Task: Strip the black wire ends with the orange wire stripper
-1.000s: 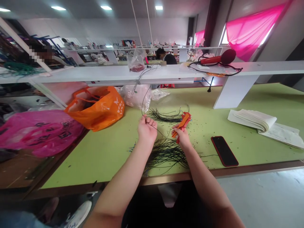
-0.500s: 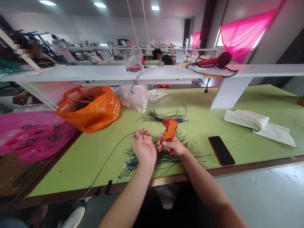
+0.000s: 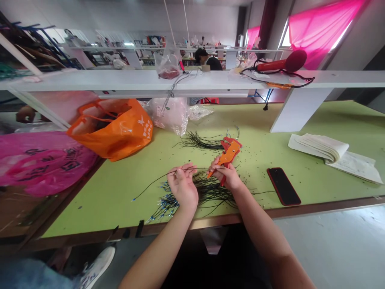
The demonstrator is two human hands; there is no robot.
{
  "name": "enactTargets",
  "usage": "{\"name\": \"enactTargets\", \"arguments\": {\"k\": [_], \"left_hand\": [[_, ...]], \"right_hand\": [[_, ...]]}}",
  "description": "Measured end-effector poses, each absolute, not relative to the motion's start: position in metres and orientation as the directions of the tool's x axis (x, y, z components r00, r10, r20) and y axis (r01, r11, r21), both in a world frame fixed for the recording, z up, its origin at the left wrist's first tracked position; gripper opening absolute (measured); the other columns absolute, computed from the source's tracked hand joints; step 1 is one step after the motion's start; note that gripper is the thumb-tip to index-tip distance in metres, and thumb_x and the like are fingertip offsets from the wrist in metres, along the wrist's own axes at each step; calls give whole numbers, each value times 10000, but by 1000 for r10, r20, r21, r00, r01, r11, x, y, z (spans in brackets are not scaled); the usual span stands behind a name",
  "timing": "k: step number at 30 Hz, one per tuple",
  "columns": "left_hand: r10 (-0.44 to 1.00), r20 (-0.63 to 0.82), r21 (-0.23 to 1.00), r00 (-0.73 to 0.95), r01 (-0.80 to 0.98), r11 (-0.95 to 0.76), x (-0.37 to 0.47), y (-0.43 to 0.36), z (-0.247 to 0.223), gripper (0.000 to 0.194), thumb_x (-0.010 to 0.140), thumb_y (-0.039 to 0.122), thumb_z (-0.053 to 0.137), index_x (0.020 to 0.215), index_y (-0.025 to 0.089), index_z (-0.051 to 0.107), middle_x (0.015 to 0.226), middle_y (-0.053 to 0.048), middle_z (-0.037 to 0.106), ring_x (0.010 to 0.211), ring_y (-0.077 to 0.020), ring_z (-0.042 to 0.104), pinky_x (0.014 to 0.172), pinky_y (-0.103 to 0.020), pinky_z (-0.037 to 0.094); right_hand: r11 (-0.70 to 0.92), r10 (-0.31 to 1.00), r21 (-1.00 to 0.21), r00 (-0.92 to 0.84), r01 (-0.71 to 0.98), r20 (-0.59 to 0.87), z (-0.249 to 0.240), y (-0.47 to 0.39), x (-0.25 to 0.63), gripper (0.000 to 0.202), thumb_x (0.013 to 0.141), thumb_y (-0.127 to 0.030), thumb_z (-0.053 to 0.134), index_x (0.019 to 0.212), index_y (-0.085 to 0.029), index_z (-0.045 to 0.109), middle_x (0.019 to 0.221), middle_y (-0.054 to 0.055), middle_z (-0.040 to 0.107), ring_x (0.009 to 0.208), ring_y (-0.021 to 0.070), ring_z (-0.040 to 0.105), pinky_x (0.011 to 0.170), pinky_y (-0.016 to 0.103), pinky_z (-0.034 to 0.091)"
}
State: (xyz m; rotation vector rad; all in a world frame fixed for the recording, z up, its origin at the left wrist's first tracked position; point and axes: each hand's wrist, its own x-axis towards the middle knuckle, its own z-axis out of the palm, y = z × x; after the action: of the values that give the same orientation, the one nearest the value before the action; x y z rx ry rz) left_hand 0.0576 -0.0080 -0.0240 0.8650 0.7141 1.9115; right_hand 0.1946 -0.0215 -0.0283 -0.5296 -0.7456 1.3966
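My right hand (image 3: 227,174) is closed round the handles of an orange and red wire tool (image 3: 230,153). A thin black wire (image 3: 150,184) with a blue end runs from the left across my left hand (image 3: 183,184) to my right hand. The left palm faces up, with the thumb and fingers around the wire. Beneath both hands lies a pile of black wires (image 3: 213,190), its blue-tipped ends to the left. Another bundle of black wires (image 3: 201,141) lies farther back, partly behind the tool.
An orange bag (image 3: 120,132) and a pink bag (image 3: 45,160) stand at the left. A phone (image 3: 283,186) and folded papers (image 3: 325,148) lie right. A white shelf (image 3: 126,82) crosses behind, holding a heat-gun-like red tool (image 3: 279,64). Another person's hand (image 3: 26,114) shows far left.
My right hand and the tool have moved right and away from my left hand. The wire's blue end has been drawn up and right, from the table's front edge onto the table.
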Motion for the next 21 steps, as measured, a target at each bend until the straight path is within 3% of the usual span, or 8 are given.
{"name": "enactTargets", "arguments": {"k": [11, 18, 21], "left_hand": [[873, 293, 783, -390, -427, -453, 48, -2, -31, 295, 935, 521, 676, 992, 267, 536, 919, -13, 742, 779, -144, 730, 724, -281, 550], [924, 381, 894, 7, -258, -367, 61, 5, -38, 358, 800, 543, 820, 814, 205, 701, 786, -35, 693, 615, -139, 653, 574, -259, 548], [901, 430, 886, 56, -220, -409, 63, 22, -29, 383, 806, 570, 805, 781, 204, 696, 768, -43, 704, 662, -156, 682, 607, -265, 567]], "right_hand": [[55, 977, -770, -124, -636, 173, -23, -27, 193, 296, 741, -355, 869, 869, -211, 643, 715, -16, 648, 716, 169, 627, 799, 399, 618], [93, 985, -841, -77, -532, 157, -25, -28, 195, 282, 763, -396, 849, 869, -207, 669, 734, 6, 676, 715, 177, 652, 737, 336, 591], [100, 985, -832, -66, -546, 162, -22, -29, 201, 279, 779, -395, 827, 914, -205, 674, 745, 8, 682, 704, 181, 652, 731, 345, 597]]}}
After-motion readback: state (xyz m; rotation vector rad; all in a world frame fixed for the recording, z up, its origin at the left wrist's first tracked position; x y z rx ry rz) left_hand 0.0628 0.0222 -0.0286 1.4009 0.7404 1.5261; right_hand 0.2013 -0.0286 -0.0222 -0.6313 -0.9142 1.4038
